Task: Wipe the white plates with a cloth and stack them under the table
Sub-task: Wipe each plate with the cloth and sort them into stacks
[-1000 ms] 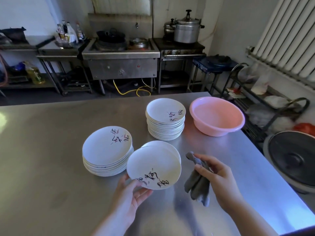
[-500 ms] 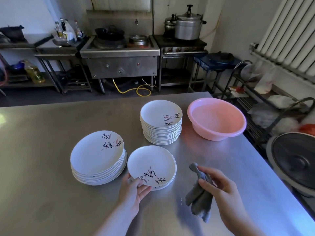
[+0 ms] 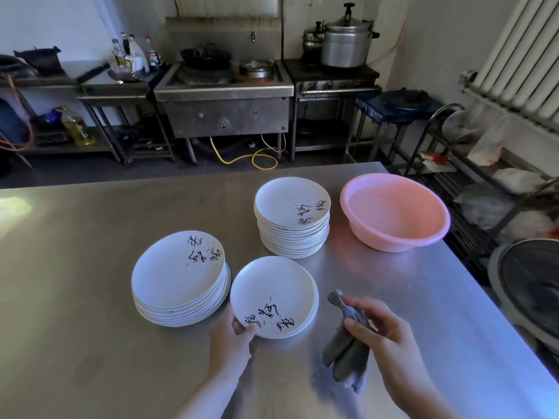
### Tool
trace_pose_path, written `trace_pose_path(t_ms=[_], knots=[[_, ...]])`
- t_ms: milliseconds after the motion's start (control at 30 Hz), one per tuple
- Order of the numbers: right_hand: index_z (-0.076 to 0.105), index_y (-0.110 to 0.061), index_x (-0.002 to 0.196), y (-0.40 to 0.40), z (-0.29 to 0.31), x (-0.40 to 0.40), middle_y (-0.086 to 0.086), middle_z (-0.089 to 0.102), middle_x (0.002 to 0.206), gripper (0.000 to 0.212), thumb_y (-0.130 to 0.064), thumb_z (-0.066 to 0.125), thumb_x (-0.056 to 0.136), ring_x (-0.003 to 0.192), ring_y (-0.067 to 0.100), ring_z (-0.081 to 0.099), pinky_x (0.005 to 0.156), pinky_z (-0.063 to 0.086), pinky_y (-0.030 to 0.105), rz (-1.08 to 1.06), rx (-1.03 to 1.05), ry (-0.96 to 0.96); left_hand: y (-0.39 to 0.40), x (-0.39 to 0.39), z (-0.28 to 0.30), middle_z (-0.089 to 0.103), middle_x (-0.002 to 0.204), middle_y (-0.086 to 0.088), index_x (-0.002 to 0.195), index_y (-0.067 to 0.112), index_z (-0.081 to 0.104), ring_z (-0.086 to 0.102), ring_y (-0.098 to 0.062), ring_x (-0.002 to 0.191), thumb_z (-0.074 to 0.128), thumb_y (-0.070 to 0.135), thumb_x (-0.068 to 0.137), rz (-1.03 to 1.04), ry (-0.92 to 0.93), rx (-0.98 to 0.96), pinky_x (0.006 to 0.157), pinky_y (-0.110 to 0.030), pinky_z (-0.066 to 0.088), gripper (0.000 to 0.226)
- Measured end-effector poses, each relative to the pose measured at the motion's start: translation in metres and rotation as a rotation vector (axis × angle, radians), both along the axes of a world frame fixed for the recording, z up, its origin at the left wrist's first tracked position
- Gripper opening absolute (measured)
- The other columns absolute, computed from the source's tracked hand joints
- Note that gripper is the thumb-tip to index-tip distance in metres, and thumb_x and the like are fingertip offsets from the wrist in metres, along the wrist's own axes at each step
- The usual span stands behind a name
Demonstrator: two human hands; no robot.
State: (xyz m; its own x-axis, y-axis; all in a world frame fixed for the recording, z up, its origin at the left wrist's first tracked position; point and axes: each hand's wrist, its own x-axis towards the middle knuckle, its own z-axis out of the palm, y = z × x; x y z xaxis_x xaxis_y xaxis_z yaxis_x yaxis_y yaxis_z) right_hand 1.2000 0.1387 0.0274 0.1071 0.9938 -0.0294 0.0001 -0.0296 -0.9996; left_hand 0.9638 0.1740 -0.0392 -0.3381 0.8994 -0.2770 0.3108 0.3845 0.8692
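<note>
At the steel surface [image 3: 75,297], our left hand [image 3: 233,337] pinches the near rim of the top plate [image 3: 272,294] on a short stack near its front edge; our right hand [image 3: 384,331] grips a grey cloth [image 3: 344,352].

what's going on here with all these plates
A person is wiping white plates at a steel table. The left hand grips the rim of the top plate of a short near stack, which lies flat. The right hand holds a grey cloth beside it, not touching the plate. Two more stacks and a pink basin sit behind.
</note>
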Motion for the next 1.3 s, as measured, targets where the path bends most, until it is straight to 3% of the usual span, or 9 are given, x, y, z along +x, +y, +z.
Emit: trace_pose_path(t_ms=[100, 267, 433, 567, 867, 1000, 1067, 1167, 1300], knots=[[0.078, -0.026, 0.094, 0.002, 0.002, 0.001, 0.002, 0.068, 0.103, 0.043, 0.013, 0.067, 0.079, 0.101, 0.017, 0.064, 0.084, 0.046, 0.013, -0.003, 0.006, 0.004, 0.007, 0.011, 0.017, 0.047, 0.1, 0.001, 0.112, 0.033, 0.047, 0.049, -0.013, 0.081, 0.07, 0.011, 0.086, -0.037, 0.189, 0.124, 0.07, -0.029, 0.038, 0.041], [0.079, -0.022, 0.093, 0.006, 0.004, 0.005, 0.004, 0.069, 0.101, 0.04, 0.014, 0.068, 0.079, 0.099, 0.018, 0.065, 0.081, 0.046, 0.012, -0.01, 0.009, 0.024, 0.097, 0.039, 0.062, 0.06, 0.104, 0.001, 0.114, 0.021, 0.058, 0.062, -0.018, 0.093, 0.073, 0.025, 0.084, -0.046, -0.065, 0.182, 0.085, -0.037, 0.051, 0.034], [0.079, -0.022, 0.09, 0.007, 0.004, 0.015, 0.007, 0.068, 0.099, 0.041, 0.016, 0.072, 0.074, 0.097, 0.019, 0.064, 0.078, 0.047, 0.012, -0.043, 0.04, 0.03, 0.162, 0.052, 0.084, 0.061, 0.079, -0.004, 0.107, 0.014, 0.053, 0.059, -0.019, 0.069, 0.072, 0.031, 0.085, 0.139, -0.284, 0.1, 0.058, -0.03, 0.052, 0.034], [0.08, -0.02, 0.087, 0.005, -0.002, 0.027, 0.012, 0.067, 0.098, 0.044, 0.02, 0.07, 0.072, 0.097, 0.023, 0.063, 0.075, 0.048, 0.011, -0.081, 0.014, 0.029, 0.18, 0.053, 0.064, 0.067, 0.087, -0.006, 0.095, 0.017, 0.054, 0.068, -0.025, 0.08, 0.08, 0.043, 0.07, 0.2, -0.187, 0.103, 0.079, -0.045, 0.059, 0.045], [0.08, -0.022, 0.086, 0.006, -0.006, 0.036, 0.015, 0.066, 0.1, 0.045, 0.02, 0.069, 0.073, 0.092, 0.019, 0.063, 0.074, 0.047, 0.01, -0.093, -0.001, 0.032, 0.196, 0.054, 0.063, 0.065, 0.081, -0.008, 0.076, 0.015, 0.053, 0.07, -0.033, 0.083, 0.076, 0.012, 0.069, 0.292, -0.161, 0.041, 0.078, -0.043, 0.059, 0.024], [0.079, -0.024, 0.09, 0.009, -0.003, 0.034, 0.011, 0.067, 0.101, 0.046, 0.018, 0.069, 0.074, 0.095, 0.016, 0.064, 0.077, 0.047, 0.01, -0.065, 0.009, 0.006, 0.199, 0.056, 0.069, 0.067, 0.083, -0.013, 0.082, 0.011, 0.058, 0.071, -0.035, 0.082, 0.069, 0.01, 0.074, 0.3, -0.133, 0.068, 0.076, -0.037, 0.058, 0.013], [0.079, -0.026, 0.092, 0.01, -0.002, 0.034, 0.008, 0.068, 0.102, 0.045, 0.015, 0.07, 0.076, 0.098, 0.018, 0.064, 0.08, 0.046, 0.011, -0.055, 0.008, -0.014, 0.197, 0.058, 0.079, 0.062, 0.077, -0.008, 0.084, 0.007, 0.058, 0.07, -0.033, 0.067, 0.062, 0.01, 0.081, 0.31, -0.14, 0.114, 0.073, -0.038, 0.059, 0.006], [0.078, -0.03, 0.093, 0.01, 0.001, 0.031, 0.002, 0.07, 0.101, 0.039, 0.005, 0.076, 0.076, 0.099, 0.018, 0.064, 0.083, 0.045, 0.012, -0.052, 0.016, -0.047, 0.184, 0.06, 0.097, 0.06, 0.1, -0.01, 0.106, 0.003, 0.051, 0.064, -0.018, 0.041, 0.056, 0.003, 0.088, 0.348, -0.289, 0.113, 0.07, -0.045, 0.061, 0.018], [0.076, -0.03, 0.096, 0.009, 0.001, 0.024, 0.003, 0.071, 0.099, 0.042, 0.007, 0.073, 0.078, 0.097, 0.022, 0.063, 0.081, 0.046, 0.012, -0.056, 0.02, -0.072, 0.143, 0.05, 0.115, 0.056, 0.111, -0.015, 0.109, 0.008, 0.048, 0.066, -0.026, 0.071, 0.054, -0.007, 0.087, 0.335, -0.464, 0.198, 0.054, -0.036, 0.061, 0.027]])
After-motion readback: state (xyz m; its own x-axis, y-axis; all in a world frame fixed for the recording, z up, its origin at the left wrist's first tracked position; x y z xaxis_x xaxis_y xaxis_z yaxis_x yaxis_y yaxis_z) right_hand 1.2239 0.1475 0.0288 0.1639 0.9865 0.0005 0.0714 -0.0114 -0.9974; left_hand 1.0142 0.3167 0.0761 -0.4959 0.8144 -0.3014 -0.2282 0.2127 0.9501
